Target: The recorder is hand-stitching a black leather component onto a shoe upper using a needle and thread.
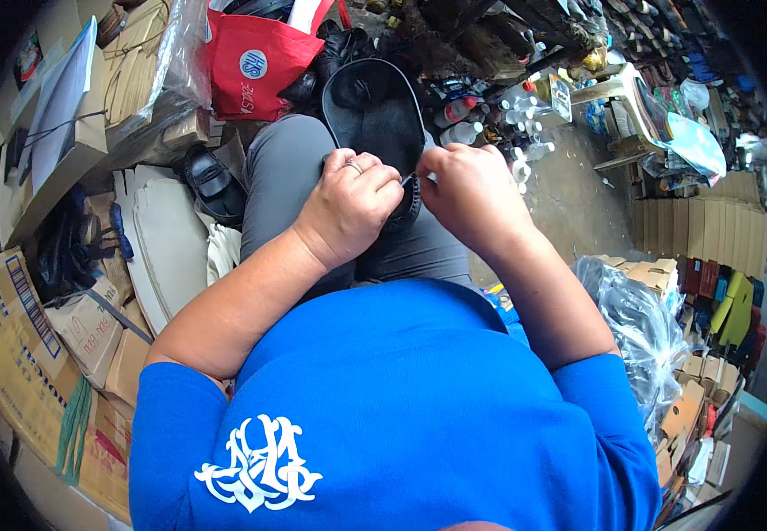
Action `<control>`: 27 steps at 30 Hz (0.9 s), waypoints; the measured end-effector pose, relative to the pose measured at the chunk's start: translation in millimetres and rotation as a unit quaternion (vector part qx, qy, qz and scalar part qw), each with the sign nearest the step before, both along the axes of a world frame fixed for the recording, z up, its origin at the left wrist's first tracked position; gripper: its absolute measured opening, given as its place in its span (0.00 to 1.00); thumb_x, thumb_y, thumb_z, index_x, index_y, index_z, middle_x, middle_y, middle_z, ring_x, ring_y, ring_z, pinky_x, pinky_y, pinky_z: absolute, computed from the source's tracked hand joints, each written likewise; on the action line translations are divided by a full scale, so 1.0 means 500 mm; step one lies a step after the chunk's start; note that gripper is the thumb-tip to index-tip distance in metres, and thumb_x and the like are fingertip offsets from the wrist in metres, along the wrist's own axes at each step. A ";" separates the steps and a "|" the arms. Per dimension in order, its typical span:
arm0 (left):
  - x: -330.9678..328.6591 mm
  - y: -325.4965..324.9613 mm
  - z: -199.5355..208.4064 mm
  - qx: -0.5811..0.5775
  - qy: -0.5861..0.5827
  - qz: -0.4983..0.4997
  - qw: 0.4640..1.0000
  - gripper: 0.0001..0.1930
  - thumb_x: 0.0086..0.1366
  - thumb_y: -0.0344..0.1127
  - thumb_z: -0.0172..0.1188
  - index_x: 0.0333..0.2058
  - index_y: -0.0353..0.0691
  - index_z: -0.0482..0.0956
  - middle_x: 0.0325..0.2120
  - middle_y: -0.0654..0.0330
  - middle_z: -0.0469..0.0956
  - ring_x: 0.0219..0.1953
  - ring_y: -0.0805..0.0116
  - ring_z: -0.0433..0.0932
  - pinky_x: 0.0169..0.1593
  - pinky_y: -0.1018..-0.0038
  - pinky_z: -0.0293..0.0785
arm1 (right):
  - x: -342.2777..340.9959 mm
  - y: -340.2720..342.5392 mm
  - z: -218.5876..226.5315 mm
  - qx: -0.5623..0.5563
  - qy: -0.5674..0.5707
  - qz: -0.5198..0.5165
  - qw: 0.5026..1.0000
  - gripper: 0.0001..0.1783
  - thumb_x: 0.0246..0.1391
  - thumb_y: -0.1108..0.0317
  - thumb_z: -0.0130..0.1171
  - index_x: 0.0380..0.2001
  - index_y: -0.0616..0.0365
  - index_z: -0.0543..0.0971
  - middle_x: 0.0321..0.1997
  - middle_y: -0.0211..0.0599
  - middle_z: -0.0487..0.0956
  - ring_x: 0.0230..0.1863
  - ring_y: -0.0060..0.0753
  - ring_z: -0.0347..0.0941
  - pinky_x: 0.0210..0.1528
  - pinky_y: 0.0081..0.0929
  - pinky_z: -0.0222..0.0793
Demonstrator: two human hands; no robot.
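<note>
Footwear piece (373,111) in black, rounded and hollow-looking at the far end, sits on the person's lap, right between the knees, with a row of what looks like stitching along its near edge. Left hand (348,199) is curled up tight with its knuckles on top, clamped on the near left part of the piece, and there's a ring on one finger. Right hand (472,190) is just across from it, fingers bent in and bunched by the stitched edge; they might be pinching something thin, but it's too small to tell. The hands are close to each other with a narrow gap between, so not touching as far as I can see. Under all that you get grey trousers (291,164) and a bright blue shirt (401,389) with a white design on it. Off to the left of the knee there's a black shoe (214,184) next to some pale sheets (167,252), and a red bag (260,66) past the knee. Over on the right, a bunch of clear bottles (518,115) stands on the floor, with a pale chair (624,93) beyond, and nearer the right elbow a crumpled clear plastic bag (631,323).
</note>
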State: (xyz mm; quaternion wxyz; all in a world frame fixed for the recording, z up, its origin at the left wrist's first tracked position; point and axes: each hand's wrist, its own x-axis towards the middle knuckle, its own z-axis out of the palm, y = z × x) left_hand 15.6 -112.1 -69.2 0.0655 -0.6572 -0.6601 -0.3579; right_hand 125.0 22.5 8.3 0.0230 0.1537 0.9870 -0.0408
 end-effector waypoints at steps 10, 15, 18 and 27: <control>0.008 -0.039 0.020 -0.054 -0.055 0.004 0.997 0.15 0.49 0.32 0.64 0.38 0.37 0.79 0.39 0.58 0.76 0.46 0.59 0.74 0.52 0.63 0.64 | 0.052 0.027 -0.031 -0.362 0.020 -0.123 0.924 0.09 0.44 0.74 0.65 0.32 0.62 0.78 0.27 0.42 0.80 0.31 0.31 0.79 0.38 0.28 0.73; 0.007 -0.036 0.011 -0.040 -0.039 -0.011 0.998 0.15 0.49 0.32 0.64 0.38 0.35 0.79 0.38 0.57 0.76 0.46 0.59 0.74 0.52 0.64 0.65 | 0.037 0.033 -0.046 -0.369 -0.001 -0.158 0.916 0.12 0.44 0.72 0.66 0.35 0.56 0.79 0.36 0.35 0.80 0.41 0.28 0.76 0.45 0.28 0.70; 0.007 -0.036 0.012 -0.040 -0.025 -0.012 0.999 0.15 0.49 0.32 0.63 0.37 0.35 0.79 0.38 0.56 0.76 0.45 0.59 0.74 0.52 0.64 0.66 | 0.019 0.035 -0.026 -0.107 0.174 0.016 0.979 0.12 0.44 0.68 0.65 0.35 0.53 0.78 0.52 0.40 0.73 0.57 0.41 0.67 0.58 0.40 0.60; 0.010 -0.033 0.010 -0.047 -0.006 -0.008 0.999 0.13 0.49 0.31 0.63 0.35 0.35 0.79 0.38 0.55 0.76 0.46 0.58 0.73 0.52 0.63 0.66 | -0.064 0.012 -0.036 0.080 -0.089 0.074 0.990 0.11 0.48 0.60 0.57 0.26 0.53 0.83 0.67 0.36 0.62 0.72 0.51 0.46 0.69 0.61 0.35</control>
